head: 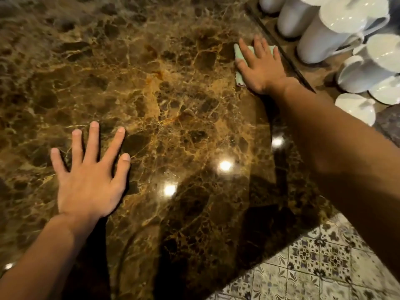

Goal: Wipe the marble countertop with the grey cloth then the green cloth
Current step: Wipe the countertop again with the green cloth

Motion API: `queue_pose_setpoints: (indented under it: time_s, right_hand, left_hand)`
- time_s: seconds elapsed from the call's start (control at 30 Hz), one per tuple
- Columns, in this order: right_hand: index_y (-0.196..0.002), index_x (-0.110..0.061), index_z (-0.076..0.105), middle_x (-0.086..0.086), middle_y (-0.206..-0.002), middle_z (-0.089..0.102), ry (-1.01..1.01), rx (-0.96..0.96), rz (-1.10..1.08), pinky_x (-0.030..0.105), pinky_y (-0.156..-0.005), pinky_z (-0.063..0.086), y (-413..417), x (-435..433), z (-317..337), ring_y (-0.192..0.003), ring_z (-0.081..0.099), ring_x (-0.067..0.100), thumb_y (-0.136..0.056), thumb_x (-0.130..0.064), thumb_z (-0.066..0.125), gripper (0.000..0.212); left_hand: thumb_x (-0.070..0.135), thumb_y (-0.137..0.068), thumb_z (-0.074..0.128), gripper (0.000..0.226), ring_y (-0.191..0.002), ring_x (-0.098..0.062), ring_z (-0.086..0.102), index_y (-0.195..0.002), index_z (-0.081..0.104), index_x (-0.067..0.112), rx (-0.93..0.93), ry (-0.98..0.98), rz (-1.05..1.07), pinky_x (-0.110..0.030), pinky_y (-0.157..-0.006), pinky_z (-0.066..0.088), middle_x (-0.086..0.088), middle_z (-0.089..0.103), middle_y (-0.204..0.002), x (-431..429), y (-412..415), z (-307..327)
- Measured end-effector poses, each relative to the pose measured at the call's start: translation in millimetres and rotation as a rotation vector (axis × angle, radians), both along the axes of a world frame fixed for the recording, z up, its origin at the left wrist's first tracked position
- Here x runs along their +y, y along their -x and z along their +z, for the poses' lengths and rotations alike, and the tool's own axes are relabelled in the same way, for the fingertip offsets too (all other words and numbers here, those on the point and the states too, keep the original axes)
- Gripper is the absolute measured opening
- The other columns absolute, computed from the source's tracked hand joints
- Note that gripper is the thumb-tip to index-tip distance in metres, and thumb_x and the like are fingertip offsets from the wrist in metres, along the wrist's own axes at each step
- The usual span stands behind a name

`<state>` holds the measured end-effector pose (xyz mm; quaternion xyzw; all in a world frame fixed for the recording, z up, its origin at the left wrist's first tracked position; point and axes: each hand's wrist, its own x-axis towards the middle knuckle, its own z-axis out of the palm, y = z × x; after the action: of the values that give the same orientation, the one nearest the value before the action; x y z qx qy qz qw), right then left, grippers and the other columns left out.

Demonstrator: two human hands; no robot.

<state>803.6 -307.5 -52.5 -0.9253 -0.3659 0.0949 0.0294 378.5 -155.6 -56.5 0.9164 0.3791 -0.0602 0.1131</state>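
Observation:
The brown marble countertop [173, 100] fills most of the view, glossy with lamp reflections. My right hand [260, 66] lies flat, fingers spread, pressing the green cloth [239, 59] onto the marble at the far right. Most of the cloth is hidden under the palm; only its left edge and a strip between the fingers show. My left hand [91, 174] rests flat and open on the marble at the near left, holding nothing. No grey cloth is in view.
A wooden tray [287, 61] runs along the right, just beyond my right hand, holding white jugs [324, 37] and white cups [359, 74]. The counter's front right edge drops to a patterned tile floor [313, 267].

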Motion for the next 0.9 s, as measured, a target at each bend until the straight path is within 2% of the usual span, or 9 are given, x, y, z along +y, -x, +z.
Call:
queue_pose_setpoints:
  time_s: [0.23, 0.37, 0.47, 0.53, 0.6, 0.73, 0.9]
  right_hand:
    - [-0.165, -0.038, 0.006, 0.012, -0.174, 0.0, 0.022, 0.013, 0.118, 0.05, -0.126, -0.006, 35, -109, 7, -0.16, -0.002, 0.03, -0.109, -0.054, 0.018, 0.059]
    - [-0.165, -0.037, 0.007, 0.012, -0.174, 0.001, 0.033, 0.018, 0.107, 0.05, -0.127, -0.005, 65, -166, 7, -0.16, -0.002, 0.03, -0.107, -0.055, 0.015, 0.061]
    - [-0.165, -0.038, 0.008, 0.011, -0.174, 0.002, -0.001, 0.038, 0.056, 0.049, -0.128, -0.006, 92, -199, 7, -0.16, -0.002, 0.029, -0.106, -0.057, 0.014, 0.062]
    - [-0.165, -0.039, 0.007, 0.009, -0.174, 0.002, -0.013, 0.033, 0.0, 0.049, -0.128, -0.006, 113, -218, 7, -0.16, -0.003, 0.027, -0.105, -0.058, 0.013, 0.063]
    - [-0.165, -0.039, 0.007, 0.009, -0.174, 0.001, -0.003, 0.019, -0.04, 0.048, -0.127, -0.006, 132, -230, 4, -0.16, -0.004, 0.026, -0.104, -0.059, 0.011, 0.064]
    - [-0.165, -0.037, 0.008, 0.01, -0.174, 0.002, -0.007, 0.01, -0.092, 0.051, -0.128, -0.002, 168, -241, 3, -0.16, -0.001, 0.028, -0.102, -0.059, 0.009, 0.067]
    - [-0.165, -0.033, 0.015, 0.015, -0.172, 0.012, -0.026, -0.035, -0.147, 0.053, -0.126, 0.003, 213, -244, -2, -0.159, 0.008, 0.033, -0.102, -0.057, 0.011, 0.068]
  left_hand:
    - [0.076, -0.092, 0.003, 0.055, -0.156, -0.032, -0.009, -0.146, -0.006, 0.069, -0.019, 0.095, -0.008, -0.067, -0.121, 0.0, 0.005, -0.006, -0.171, 15, 3, -13]
    - [0.077, -0.092, 0.007, 0.057, -0.156, -0.037, 0.001, -0.148, -0.004, 0.068, -0.03, 0.105, 0.017, -0.068, -0.121, 0.007, 0.002, -0.005, -0.171, 21, 5, -27]
    - [0.071, -0.095, 0.005, 0.059, -0.153, -0.043, 0.005, -0.152, -0.004, 0.06, 0.005, 0.046, -0.008, -0.07, -0.12, 0.009, -0.009, 0.001, -0.171, 13, 1, -20]
    - [0.067, -0.098, 0.009, 0.065, -0.152, -0.046, 0.006, -0.158, 0.004, 0.045, 0.013, 0.03, -0.006, -0.071, -0.118, 0.008, -0.014, 0.006, -0.169, -1, -3, -9]
    - [0.066, -0.099, 0.014, 0.067, -0.154, -0.042, 0.001, -0.16, 0.008, 0.038, 0.035, 0.033, 0.021, -0.068, -0.12, 0.004, -0.009, 0.003, -0.171, -22, -9, 2]
    - [0.062, -0.102, 0.017, 0.064, -0.155, -0.037, -0.006, -0.161, 0.005, 0.04, 0.083, 0.07, -0.049, -0.062, -0.121, -0.004, -0.002, -0.005, -0.171, -69, -20, 14]
    - [0.062, -0.101, 0.015, 0.063, -0.155, -0.037, -0.009, -0.16, 0.005, 0.042, 0.088, 0.086, -0.137, -0.062, -0.122, -0.004, -0.002, -0.007, -0.171, -101, -22, 16]
